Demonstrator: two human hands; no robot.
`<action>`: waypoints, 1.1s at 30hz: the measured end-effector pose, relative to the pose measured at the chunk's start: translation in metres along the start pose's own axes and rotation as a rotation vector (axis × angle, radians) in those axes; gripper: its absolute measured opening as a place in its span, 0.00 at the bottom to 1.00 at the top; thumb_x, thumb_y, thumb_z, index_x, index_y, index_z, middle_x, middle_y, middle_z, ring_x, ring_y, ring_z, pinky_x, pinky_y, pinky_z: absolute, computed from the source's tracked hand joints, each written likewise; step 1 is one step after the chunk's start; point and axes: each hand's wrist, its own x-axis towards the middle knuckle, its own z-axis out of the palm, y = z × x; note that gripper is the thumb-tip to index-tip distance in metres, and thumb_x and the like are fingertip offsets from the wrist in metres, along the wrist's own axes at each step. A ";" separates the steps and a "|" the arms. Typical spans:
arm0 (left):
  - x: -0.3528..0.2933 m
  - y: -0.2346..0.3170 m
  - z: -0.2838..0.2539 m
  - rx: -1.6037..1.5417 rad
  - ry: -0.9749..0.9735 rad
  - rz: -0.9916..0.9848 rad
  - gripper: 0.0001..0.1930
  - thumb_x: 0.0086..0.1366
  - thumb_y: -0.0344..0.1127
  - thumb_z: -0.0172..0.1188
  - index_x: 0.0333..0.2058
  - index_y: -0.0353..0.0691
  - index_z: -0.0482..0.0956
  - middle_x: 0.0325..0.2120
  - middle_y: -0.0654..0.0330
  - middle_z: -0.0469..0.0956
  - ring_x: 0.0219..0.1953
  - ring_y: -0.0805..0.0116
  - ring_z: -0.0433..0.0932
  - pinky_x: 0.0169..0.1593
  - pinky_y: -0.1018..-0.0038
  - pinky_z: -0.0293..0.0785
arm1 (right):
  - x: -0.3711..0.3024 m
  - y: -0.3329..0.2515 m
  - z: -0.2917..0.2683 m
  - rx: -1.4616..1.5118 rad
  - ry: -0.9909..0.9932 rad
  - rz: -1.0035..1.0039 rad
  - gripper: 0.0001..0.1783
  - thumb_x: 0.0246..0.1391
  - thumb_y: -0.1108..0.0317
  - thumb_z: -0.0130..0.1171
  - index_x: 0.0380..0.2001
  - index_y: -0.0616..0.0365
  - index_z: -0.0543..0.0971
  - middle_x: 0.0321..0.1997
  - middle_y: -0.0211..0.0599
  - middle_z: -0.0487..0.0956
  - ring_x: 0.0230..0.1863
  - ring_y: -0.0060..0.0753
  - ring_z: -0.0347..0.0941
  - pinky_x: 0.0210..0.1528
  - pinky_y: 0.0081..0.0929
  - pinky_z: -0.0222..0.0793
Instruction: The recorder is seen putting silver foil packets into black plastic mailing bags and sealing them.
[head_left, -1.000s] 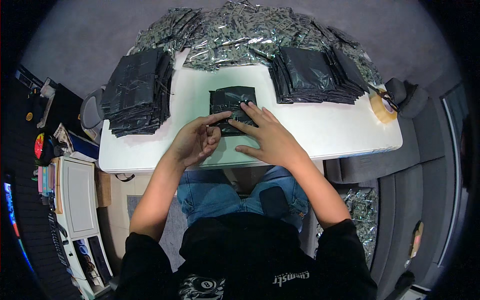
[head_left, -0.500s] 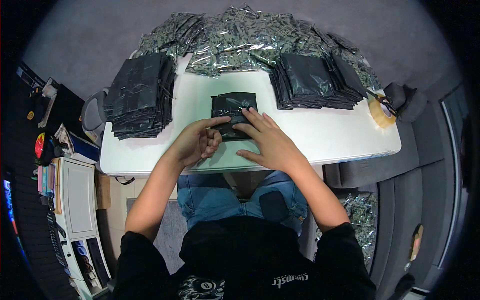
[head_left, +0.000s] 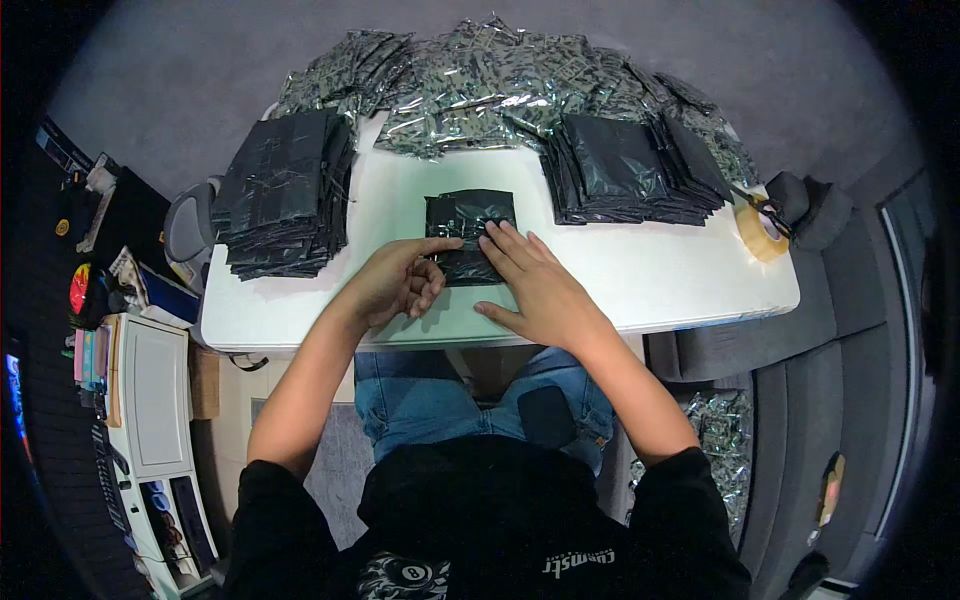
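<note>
A small flat black plastic package (head_left: 470,207) lies on the white table in front of me. My right hand (head_left: 535,285) rests flat across its right side, fingers stretched out and thumb apart. On the package's left part, my left hand (head_left: 405,280) touches with an extended index finger, while its other fingers curl loosely with nothing visible in them. The lower middle of the package is partly covered by my fingers. A tall stack of black packages (head_left: 275,185) stands to the left, and further black packages (head_left: 610,160) are piled to the right.
Camouflage-patterned clear-wrapped packs (head_left: 490,80) line the table's far edge. A tape roll (head_left: 760,235) with dark-handled scissors (head_left: 768,205) sits at the right edge of the white table (head_left: 700,275). More shiny packs (head_left: 720,430) lie below, beside a grey sofa (head_left: 800,400).
My right fingers have shifted slightly down and lie closer together on the package. The left hand has hardly moved.
</note>
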 end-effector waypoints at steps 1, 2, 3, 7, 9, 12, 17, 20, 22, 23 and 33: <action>0.000 0.005 0.001 -0.001 -0.002 0.001 0.27 0.84 0.45 0.46 0.73 0.38 0.74 0.22 0.64 0.77 0.18 0.75 0.74 0.21 0.75 0.72 | 0.000 0.000 0.000 0.002 -0.004 0.004 0.49 0.70 0.39 0.62 0.78 0.69 0.66 0.84 0.58 0.63 0.87 0.56 0.53 0.87 0.52 0.47; 0.000 0.011 0.003 0.112 0.034 -0.024 0.26 0.84 0.47 0.47 0.70 0.39 0.77 0.22 0.63 0.78 0.17 0.74 0.74 0.21 0.75 0.73 | -0.001 0.000 0.000 0.004 -0.007 0.009 0.49 0.70 0.40 0.62 0.78 0.69 0.66 0.84 0.58 0.63 0.87 0.56 0.53 0.87 0.53 0.47; 0.001 0.015 0.004 0.224 0.070 -0.048 0.26 0.85 0.49 0.47 0.68 0.40 0.80 0.22 0.62 0.78 0.16 0.74 0.75 0.21 0.74 0.74 | -0.001 0.000 0.000 0.002 -0.007 0.011 0.49 0.70 0.40 0.62 0.78 0.69 0.66 0.84 0.58 0.63 0.87 0.56 0.53 0.87 0.53 0.47; 0.011 0.011 -0.007 0.180 0.098 -0.049 0.25 0.85 0.53 0.50 0.63 0.43 0.85 0.22 0.62 0.80 0.14 0.72 0.77 0.18 0.74 0.74 | 0.000 -0.003 0.001 -0.005 0.007 0.002 0.48 0.70 0.41 0.62 0.78 0.69 0.66 0.84 0.58 0.63 0.87 0.55 0.53 0.87 0.53 0.48; 0.013 0.012 -0.007 0.241 0.125 -0.051 0.26 0.85 0.56 0.51 0.62 0.42 0.85 0.23 0.61 0.81 0.14 0.72 0.78 0.18 0.73 0.76 | 0.000 -0.002 0.001 -0.013 0.013 -0.001 0.48 0.70 0.41 0.62 0.78 0.69 0.66 0.84 0.58 0.63 0.87 0.55 0.53 0.87 0.53 0.48; 0.015 0.009 -0.004 0.250 0.143 -0.021 0.27 0.85 0.56 0.52 0.62 0.40 0.85 0.23 0.58 0.80 0.13 0.71 0.76 0.20 0.66 0.80 | -0.001 -0.003 0.001 0.023 0.030 0.001 0.47 0.69 0.44 0.65 0.77 0.69 0.67 0.84 0.58 0.63 0.87 0.57 0.54 0.87 0.54 0.48; 0.012 0.010 0.008 0.235 0.216 -0.004 0.27 0.84 0.55 0.53 0.61 0.38 0.86 0.25 0.55 0.80 0.13 0.68 0.77 0.20 0.65 0.81 | -0.003 -0.001 -0.001 0.007 0.012 0.004 0.49 0.70 0.41 0.62 0.78 0.69 0.65 0.85 0.57 0.62 0.87 0.55 0.53 0.87 0.53 0.47; 0.017 0.001 0.005 0.277 0.260 0.048 0.27 0.84 0.55 0.55 0.60 0.36 0.86 0.25 0.55 0.80 0.14 0.67 0.78 0.20 0.65 0.82 | -0.003 -0.002 0.000 0.002 0.013 0.003 0.49 0.70 0.41 0.62 0.78 0.69 0.66 0.85 0.56 0.62 0.87 0.54 0.53 0.87 0.53 0.47; 0.019 -0.003 0.004 0.304 0.278 0.080 0.27 0.83 0.55 0.56 0.59 0.35 0.86 0.24 0.55 0.80 0.14 0.66 0.79 0.20 0.66 0.82 | -0.001 -0.003 0.001 0.003 0.020 0.004 0.48 0.70 0.42 0.63 0.78 0.68 0.66 0.85 0.56 0.62 0.87 0.55 0.54 0.87 0.53 0.48; 0.019 -0.003 0.006 0.348 0.300 0.104 0.27 0.83 0.55 0.57 0.58 0.33 0.86 0.23 0.55 0.80 0.14 0.66 0.79 0.20 0.66 0.81 | -0.001 -0.003 0.002 0.006 0.024 0.004 0.47 0.69 0.43 0.64 0.78 0.67 0.67 0.85 0.56 0.63 0.87 0.55 0.55 0.87 0.53 0.48; -0.015 -0.012 0.027 1.148 0.644 0.545 0.20 0.74 0.40 0.67 0.61 0.41 0.87 0.55 0.47 0.85 0.51 0.55 0.84 0.55 0.60 0.78 | -0.006 0.001 0.005 -0.004 0.020 0.022 0.48 0.69 0.43 0.64 0.78 0.66 0.66 0.86 0.55 0.61 0.87 0.54 0.53 0.88 0.52 0.47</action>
